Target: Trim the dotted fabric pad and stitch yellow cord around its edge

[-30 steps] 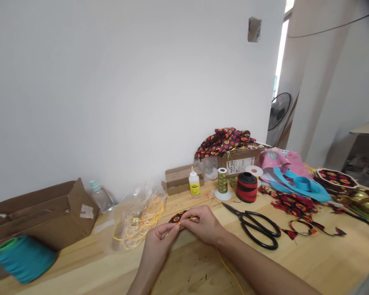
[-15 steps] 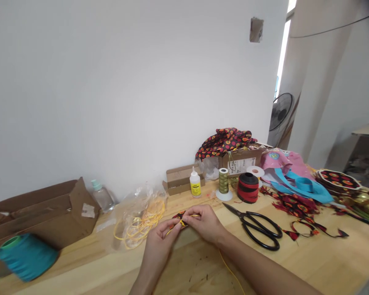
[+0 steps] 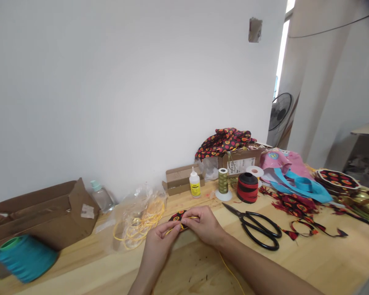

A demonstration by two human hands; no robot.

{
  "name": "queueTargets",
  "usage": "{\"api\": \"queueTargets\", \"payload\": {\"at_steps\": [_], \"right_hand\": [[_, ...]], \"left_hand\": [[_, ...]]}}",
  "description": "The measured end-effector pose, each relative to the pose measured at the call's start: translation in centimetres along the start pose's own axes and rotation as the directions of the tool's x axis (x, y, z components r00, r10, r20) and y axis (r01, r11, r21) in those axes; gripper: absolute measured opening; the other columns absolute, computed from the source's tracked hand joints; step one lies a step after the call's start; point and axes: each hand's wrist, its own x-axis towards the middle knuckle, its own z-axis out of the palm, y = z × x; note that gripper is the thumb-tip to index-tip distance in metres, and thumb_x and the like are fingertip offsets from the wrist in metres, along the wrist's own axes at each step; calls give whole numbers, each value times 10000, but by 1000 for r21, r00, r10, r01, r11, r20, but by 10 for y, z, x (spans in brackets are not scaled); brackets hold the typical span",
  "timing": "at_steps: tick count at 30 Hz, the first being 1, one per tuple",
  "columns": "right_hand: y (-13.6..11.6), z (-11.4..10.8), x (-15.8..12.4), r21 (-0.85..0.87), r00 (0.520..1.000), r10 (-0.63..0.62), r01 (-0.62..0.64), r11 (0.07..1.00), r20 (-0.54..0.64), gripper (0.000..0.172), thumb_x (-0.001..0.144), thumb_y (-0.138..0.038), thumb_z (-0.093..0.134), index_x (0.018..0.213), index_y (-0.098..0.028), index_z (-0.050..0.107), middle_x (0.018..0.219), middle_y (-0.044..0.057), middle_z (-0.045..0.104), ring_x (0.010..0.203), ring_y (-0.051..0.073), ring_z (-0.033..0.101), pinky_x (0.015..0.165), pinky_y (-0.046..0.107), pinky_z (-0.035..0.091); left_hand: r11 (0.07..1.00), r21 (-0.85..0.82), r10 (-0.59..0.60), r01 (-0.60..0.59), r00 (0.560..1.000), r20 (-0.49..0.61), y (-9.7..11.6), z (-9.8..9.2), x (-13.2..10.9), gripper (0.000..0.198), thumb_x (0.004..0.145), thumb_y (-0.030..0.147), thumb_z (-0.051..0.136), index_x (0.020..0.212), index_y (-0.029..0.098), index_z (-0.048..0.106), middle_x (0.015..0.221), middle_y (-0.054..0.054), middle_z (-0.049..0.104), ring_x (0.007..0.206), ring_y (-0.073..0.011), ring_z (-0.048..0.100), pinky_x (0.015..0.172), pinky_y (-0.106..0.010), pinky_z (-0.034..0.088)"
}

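My left hand [image 3: 160,241] and my right hand [image 3: 203,226] meet over the near middle of the table. Both pinch a thin yellow cord [image 3: 193,217], thumbs and fingertips close together. Beneath and behind the fingertips is a small piece of dark fabric [image 3: 177,216] with a red and yellow pattern, partly covered by the fingers. One length of the cord trails down past my right wrist toward the table's near edge. Whether the cord is knotted at the fingertips is hidden. Large black-handled scissors [image 3: 260,227] lie to the right of my right hand.
Left of my hands are a tangle of yellow cord in a plastic bag [image 3: 141,219], a teal thread cone [image 3: 26,258] and a cardboard box [image 3: 46,221]. Behind stand a glue bottle [image 3: 194,185], a green spool [image 3: 223,182] and a red-black spool [image 3: 247,189]. Blue ribbon [image 3: 301,186] lies right.
My fingertips have drawn closer together on the yellow cord. More of the patterned fabric now shows behind them. Other things on the table stay where they were.
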Motion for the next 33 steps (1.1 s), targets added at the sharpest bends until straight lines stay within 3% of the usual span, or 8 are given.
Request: {"api": "queueTargets", "payload": {"at_steps": [6,11,16,24,28,33], "right_hand": [[3,1,0,48,1000,1,0,999,-18,126,683,-188,543,666,-153,663,640,17,640,595,121,566,539,194,439],[5,0,1,-62,1000,15,-16,998,-2,138,690,-197,538,667,-145,664,564,-2,609,468,83,488,440,171,367],[-1,-2,1,-52,999,49,-49,997,2,128,675,-184,545,647,-142,663,543,-8,599,451,76,477,422,163,362],[1,-1,0,-64,999,0,2,998,36,140,689,-202,541,677,-160,674,624,11,638,572,114,555,505,184,419],[1,-2,0,-89,1000,-6,8,996,24,138,689,-191,540,671,-159,673,620,8,634,555,106,544,485,174,400],[3,-2,0,-193,1000,18,-15,981,14,151,693,-222,539,676,-152,671,592,6,627,486,97,507,447,181,361]], "left_hand": [[999,-42,-21,22,1000,15,0,0,1,222,598,331,657,694,135,694,749,-76,706,728,-205,616,694,-263,464],[989,-130,-70,73,997,31,-4,0,1,269,576,351,670,715,122,689,711,-76,708,686,-203,626,639,-254,475],[982,-167,-87,93,995,42,-4,0,1,256,574,335,676,713,121,687,679,-69,705,677,-196,625,633,-247,471],[973,-188,-125,134,990,60,-5,-1,2,260,574,342,677,716,124,679,583,-44,690,563,-168,609,531,-220,458],[979,-172,-112,112,994,15,-3,0,1,242,561,345,682,671,129,679,576,-33,685,530,-148,594,522,-204,447],[992,-100,-73,77,997,39,0,2,-2,249,573,363,664,665,134,692,641,-48,694,600,-177,603,536,-215,446]]}}
